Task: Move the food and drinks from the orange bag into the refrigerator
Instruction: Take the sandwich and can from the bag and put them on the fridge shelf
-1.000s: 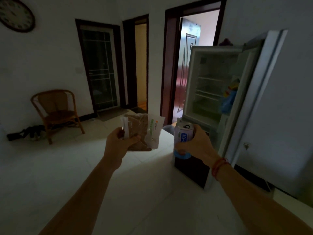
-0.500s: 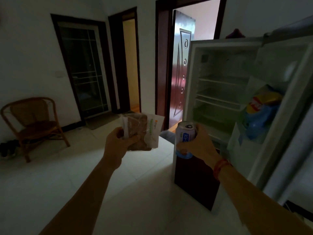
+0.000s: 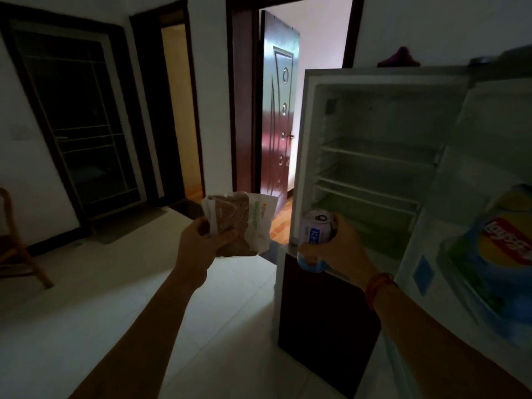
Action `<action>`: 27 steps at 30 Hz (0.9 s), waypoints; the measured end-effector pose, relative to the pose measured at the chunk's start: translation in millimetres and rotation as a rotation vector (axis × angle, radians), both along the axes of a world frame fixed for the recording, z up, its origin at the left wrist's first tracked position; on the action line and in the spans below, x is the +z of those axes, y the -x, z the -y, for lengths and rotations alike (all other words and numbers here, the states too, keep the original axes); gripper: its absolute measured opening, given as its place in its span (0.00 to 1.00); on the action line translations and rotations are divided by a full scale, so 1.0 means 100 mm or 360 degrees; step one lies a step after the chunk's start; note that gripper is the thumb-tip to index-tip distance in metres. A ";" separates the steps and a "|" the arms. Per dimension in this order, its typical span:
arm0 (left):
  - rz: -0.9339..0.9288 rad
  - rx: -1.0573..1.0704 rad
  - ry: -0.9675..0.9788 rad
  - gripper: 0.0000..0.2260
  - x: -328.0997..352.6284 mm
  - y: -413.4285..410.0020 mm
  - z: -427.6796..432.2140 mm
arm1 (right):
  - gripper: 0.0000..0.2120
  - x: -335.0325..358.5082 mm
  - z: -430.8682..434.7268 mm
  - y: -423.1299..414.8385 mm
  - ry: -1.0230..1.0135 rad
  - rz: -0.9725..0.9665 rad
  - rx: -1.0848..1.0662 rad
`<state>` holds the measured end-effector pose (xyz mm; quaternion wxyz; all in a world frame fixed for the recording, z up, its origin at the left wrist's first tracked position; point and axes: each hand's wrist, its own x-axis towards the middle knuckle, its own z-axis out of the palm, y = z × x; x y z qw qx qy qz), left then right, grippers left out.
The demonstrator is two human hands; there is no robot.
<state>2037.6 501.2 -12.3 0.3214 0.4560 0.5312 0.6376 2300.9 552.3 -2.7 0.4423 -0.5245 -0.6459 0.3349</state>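
Here, in the head view, the person stands close before the open refrigerator (image 3: 371,77); both forearms reach forward in dim light. The left hand (image 3: 198,243) grips a clear packet of brown bread (image 3: 239,223), thumb pressed across its front and fingers curled behind it; the packet is held upright in the air, to the left of the refrigerator and apart from it. The right hand (image 3: 339,249) is wrapped round a white and blue drink can (image 3: 315,234), held upright with its top showing, just in front of the lower left corner of the open compartment; a red bracelet (image 3: 378,285) sits on that wrist. The white wire shelves (image 3: 377,156) inside are bare; the upper door (image 3: 449,203) is swung out to the right, and a blue and yellow bag of crisps (image 3: 495,251) stands in its rack. The dark lower door (image 3: 322,326) is closed. Behind, a brown panelled door (image 3: 277,110) stands ajar; a wicker chair (image 3: 11,254) shows at the left edge.
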 end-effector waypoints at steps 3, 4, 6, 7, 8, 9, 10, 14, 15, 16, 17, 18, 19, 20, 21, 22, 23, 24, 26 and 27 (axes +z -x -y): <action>0.0011 -0.0103 -0.0018 0.15 -0.04 0.07 -0.59 | 0.28 0.02 -0.38 0.05 0.0022 -0.0048 -0.0075; 0.0020 -0.0148 -0.0001 0.15 -0.06 0.11 -0.79 | 0.28 0.03 -0.50 0.07 0.0031 -0.0051 -0.0108; 0.0044 -0.0256 0.0029 0.16 -0.06 0.20 -1.22 | 0.29 0.06 -0.72 0.11 0.0040 -0.0045 -0.0216; 0.0052 -0.0310 0.0047 0.17 -0.05 0.23 -1.43 | 0.28 0.08 -0.83 0.12 0.0034 -0.0035 -0.0278; 0.0048 -0.0365 0.0059 0.17 -0.03 0.24 -1.62 | 0.27 0.10 -0.94 0.13 0.0027 -0.0022 -0.0337; 0.0043 -0.0423 0.0063 0.16 0.00 0.22 -1.79 | 0.26 0.12 -1.03 0.13 0.0019 -0.0015 -0.0394; 0.0046 -0.0476 0.0060 0.13 0.02 0.19 -1.95 | 0.26 0.14 -1.12 0.12 0.0010 -0.0014 -0.0444; 0.0081 -0.0653 0.0017 0.10 0.07 -0.03 -2.52 | 0.26 0.20 -1.40 0.00 0.0032 -0.0006 -0.0627; 0.0097 -0.0707 0.0017 0.10 0.06 -0.09 -2.66 | 0.26 0.23 -1.46 -0.04 0.0036 0.0011 -0.0669; 0.0109 -0.0762 0.0021 0.10 0.05 -0.15 -2.82 | 0.26 0.25 -1.51 -0.09 0.0036 0.0038 -0.0710; 0.0121 -0.0820 0.0038 0.11 0.01 -0.21 -2.97 | 0.26 0.28 -1.56 -0.14 0.0033 0.0062 -0.0747; 0.0118 -0.0880 0.0060 0.13 0.00 -0.29 -3.10 | 0.26 0.30 -1.61 -0.20 0.0027 0.0079 -0.0769; 0.0123 -0.0948 0.0077 0.16 -0.01 -0.38 -3.22 | 0.26 0.31 -1.67 -0.26 0.0020 0.0084 -0.0787; 0.0121 -0.1008 0.0084 0.19 -0.01 -0.47 -3.33 | 0.27 0.30 -1.73 -0.33 0.0012 0.0084 -0.0804; 0.0124 -0.1055 0.0075 0.22 -0.01 -0.58 -3.43 | 0.27 0.31 -1.80 -0.39 0.0003 0.0081 -0.0827; 0.0125 -0.1090 0.0066 0.23 -0.01 -0.68 -3.54 | 0.27 0.30 -1.87 -0.47 -0.0011 0.0074 -0.0853; 0.0128 -0.1122 0.0071 0.23 -0.01 -0.78 -3.64 | 0.27 0.31 -1.96 -0.54 -0.0021 0.0056 -0.0878; 0.0116 -0.1152 0.0076 0.22 0.01 -0.89 -3.74 | 0.28 0.31 -2.05 -0.61 -0.0032 0.0040 -0.0904; 0.0100 -0.1201 0.0085 0.19 0.06 -1.10 -3.95 | 0.28 0.32 -2.24 -0.76 -0.0065 0.0010 -0.0943; 0.0111 -0.1209 0.0089 0.20 0.09 -1.19 -4.07 | 0.28 0.35 -2.34 -0.83 -0.0081 -0.0019 -0.0948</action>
